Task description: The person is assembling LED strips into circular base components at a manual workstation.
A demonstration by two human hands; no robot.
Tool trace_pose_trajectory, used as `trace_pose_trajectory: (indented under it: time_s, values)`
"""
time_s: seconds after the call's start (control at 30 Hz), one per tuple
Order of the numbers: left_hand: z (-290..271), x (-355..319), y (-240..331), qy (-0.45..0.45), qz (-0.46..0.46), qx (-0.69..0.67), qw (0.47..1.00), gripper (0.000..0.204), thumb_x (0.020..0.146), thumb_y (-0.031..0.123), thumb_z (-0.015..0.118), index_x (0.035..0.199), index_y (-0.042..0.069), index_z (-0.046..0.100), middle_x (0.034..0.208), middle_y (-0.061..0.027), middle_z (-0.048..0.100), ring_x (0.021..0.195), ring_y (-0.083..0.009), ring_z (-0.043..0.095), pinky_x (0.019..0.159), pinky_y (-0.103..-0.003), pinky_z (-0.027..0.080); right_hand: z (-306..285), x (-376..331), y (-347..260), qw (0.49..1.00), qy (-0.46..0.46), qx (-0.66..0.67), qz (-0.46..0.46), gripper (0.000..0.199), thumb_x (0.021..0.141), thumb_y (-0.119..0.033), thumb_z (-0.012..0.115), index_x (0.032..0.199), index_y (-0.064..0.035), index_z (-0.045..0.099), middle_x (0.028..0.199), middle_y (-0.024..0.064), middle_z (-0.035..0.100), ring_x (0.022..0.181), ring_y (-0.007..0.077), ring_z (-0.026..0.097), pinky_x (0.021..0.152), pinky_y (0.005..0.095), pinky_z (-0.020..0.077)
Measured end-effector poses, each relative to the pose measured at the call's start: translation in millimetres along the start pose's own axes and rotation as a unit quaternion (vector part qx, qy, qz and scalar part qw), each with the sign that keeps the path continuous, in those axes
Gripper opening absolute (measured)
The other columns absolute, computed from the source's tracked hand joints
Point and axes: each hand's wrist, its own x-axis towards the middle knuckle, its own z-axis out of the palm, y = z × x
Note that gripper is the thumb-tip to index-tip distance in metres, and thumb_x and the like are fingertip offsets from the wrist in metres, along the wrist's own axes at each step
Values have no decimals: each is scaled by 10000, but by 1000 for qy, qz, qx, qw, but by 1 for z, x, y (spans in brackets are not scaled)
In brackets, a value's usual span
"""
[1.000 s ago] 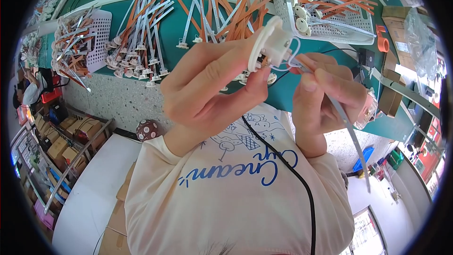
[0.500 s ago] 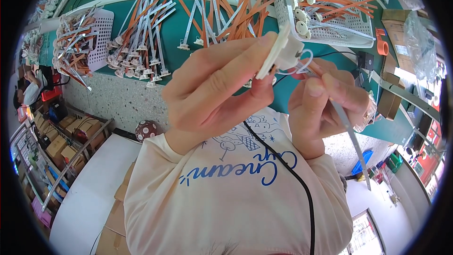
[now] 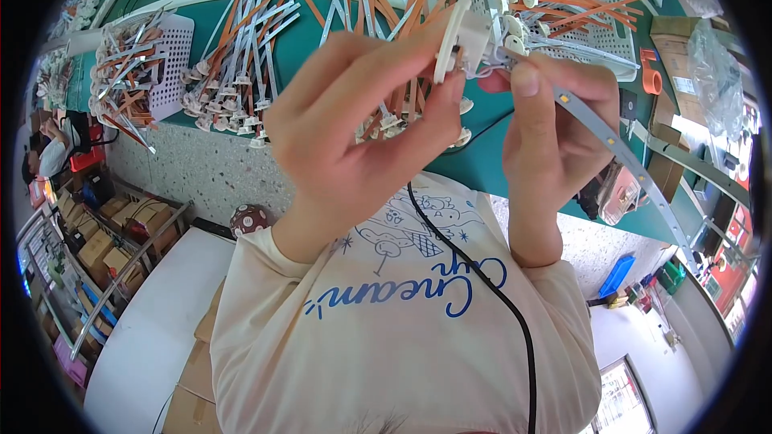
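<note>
The small white plastic lamp socket (image 3: 466, 28), raised above the green workbench's (image 3: 515, 153) near edge, is pinched by the left hand (image 3: 362, 120) while the flat grey strip (image 3: 611, 141) is gripped by the right hand (image 3: 555, 128), and is best held steady and square as the fine wires are seated.
</note>
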Motion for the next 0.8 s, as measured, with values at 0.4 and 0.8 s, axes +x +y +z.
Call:
trace_pose_trajectory:
  time_s: [0.4,0.8]
  values:
    - [1,0,1,11,3,-34,999,352,629,-125,619,968,-92,532,923,-173,544,825,-201,550,676,-255,490,1,10,-12,987,20,75,143,102,782,-24,529,868,26,502,740,102,552,608,160,568,568,244,474]
    - [1,12,4,5,59,40,997,359,539,-86,688,881,-9,608,770,-107,600,556,-58,510,380,-120,285,-2,8,-10,989,22,82,125,94,789,-17,513,867,29,485,734,120,547,606,169,558,579,253,474]
